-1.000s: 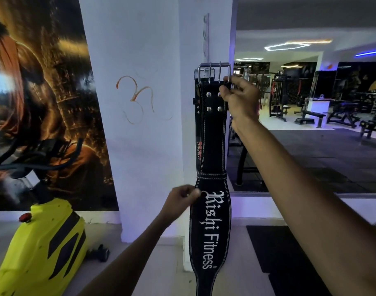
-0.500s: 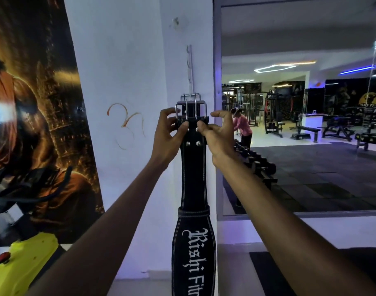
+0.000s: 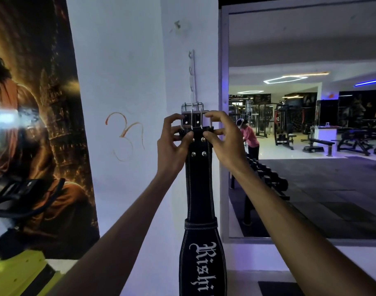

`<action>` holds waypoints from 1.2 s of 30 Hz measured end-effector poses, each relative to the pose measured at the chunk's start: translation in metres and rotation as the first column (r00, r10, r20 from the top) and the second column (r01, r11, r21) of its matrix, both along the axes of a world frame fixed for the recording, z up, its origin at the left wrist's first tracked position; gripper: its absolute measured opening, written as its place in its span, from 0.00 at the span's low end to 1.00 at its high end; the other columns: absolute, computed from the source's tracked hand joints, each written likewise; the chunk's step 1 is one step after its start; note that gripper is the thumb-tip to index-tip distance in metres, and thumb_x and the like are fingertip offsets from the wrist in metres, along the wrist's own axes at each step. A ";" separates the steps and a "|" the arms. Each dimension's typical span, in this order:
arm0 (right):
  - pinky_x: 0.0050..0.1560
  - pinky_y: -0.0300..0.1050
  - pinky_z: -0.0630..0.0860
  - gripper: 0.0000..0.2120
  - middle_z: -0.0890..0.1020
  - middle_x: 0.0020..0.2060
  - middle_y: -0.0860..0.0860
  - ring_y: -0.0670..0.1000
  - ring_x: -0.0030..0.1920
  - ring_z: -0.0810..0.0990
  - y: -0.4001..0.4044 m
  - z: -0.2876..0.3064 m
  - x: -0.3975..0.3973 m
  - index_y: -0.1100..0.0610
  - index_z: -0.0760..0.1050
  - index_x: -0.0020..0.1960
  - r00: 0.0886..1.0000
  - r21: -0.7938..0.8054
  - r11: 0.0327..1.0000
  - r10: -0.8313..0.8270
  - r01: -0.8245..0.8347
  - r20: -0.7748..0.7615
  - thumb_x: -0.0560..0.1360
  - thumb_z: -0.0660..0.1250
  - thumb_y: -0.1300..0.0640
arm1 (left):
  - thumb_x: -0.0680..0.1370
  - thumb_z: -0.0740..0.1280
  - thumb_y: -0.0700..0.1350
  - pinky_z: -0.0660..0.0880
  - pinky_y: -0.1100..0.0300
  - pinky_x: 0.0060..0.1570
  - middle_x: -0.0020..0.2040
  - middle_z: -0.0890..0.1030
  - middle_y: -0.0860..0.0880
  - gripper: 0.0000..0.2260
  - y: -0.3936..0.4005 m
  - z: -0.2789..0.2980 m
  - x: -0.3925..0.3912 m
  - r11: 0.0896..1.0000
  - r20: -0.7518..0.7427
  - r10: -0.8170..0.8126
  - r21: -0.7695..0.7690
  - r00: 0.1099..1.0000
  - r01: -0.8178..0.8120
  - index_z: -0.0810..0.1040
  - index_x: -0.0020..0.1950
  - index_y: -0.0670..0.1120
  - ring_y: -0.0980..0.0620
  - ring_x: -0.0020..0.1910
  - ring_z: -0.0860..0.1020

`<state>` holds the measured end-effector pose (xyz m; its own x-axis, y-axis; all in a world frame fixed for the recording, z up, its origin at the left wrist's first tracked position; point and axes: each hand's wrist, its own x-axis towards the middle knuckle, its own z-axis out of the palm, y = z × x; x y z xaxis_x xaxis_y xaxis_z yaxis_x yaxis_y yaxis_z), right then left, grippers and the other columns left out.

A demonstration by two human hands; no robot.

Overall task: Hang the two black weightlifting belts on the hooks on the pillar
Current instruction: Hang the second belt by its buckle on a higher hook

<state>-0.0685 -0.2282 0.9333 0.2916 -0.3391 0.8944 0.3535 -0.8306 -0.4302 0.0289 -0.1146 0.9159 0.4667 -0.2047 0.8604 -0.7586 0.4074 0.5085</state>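
I log front belt (image 3: 198,189) against pillar (image 3: 123,82), left hand (image 3: 172,142) fingers pinched on buckle (image 3: 194,120) left side, right hand (image 3: 222,137) pinching its right, second buckle (image 3: 192,105) behind.

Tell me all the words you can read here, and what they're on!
"Rishi", in white old-style letters, cut off at the frame's bottom edge: on the black belt.
Orange painted symbol, not a word: on the white pillar.
Signs deep in the gym: too small and blurred to read.
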 end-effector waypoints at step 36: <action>0.39 0.31 0.74 0.06 0.81 0.41 0.41 0.38 0.40 0.78 -0.225 0.155 0.265 0.55 0.82 0.51 0.973 -0.109 0.989 -0.070 0.096 0.218 0.74 0.71 0.57 | 0.77 0.67 0.32 0.85 0.41 0.39 0.51 0.83 0.45 0.23 -0.232 0.149 0.251 0.996 0.079 -0.010 -0.088 0.997 0.017 0.76 0.66 0.54 0.44 0.40 0.86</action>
